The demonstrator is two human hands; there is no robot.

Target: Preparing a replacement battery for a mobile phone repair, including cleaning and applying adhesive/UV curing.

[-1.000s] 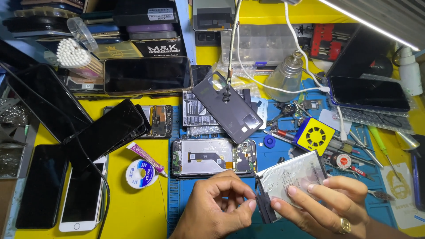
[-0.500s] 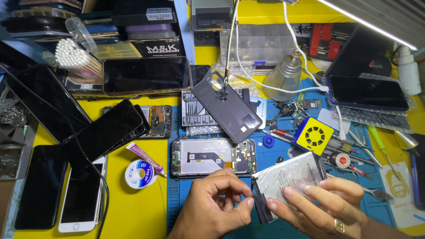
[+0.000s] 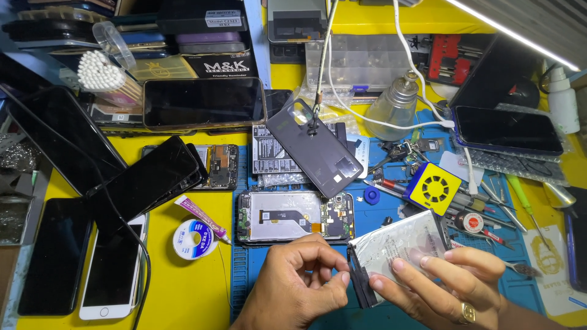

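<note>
Battery, a flat silver pack with a black strip along its left end, sits tilted in our right hand, whose fingers curl up from beneath and clamp its near edge; a ring shows on one finger. Our left hand is beside it, thumb and forefinger pinched on the black strip at the pack's left end. Just beyond our hands an opened phone lies face down on the blue mat, its insides showing. Farther off rests a grey back cover, and to the right a small yellow fan. Left of the mat, on the yellow table, we see a solder spool and several dark phones.
</note>
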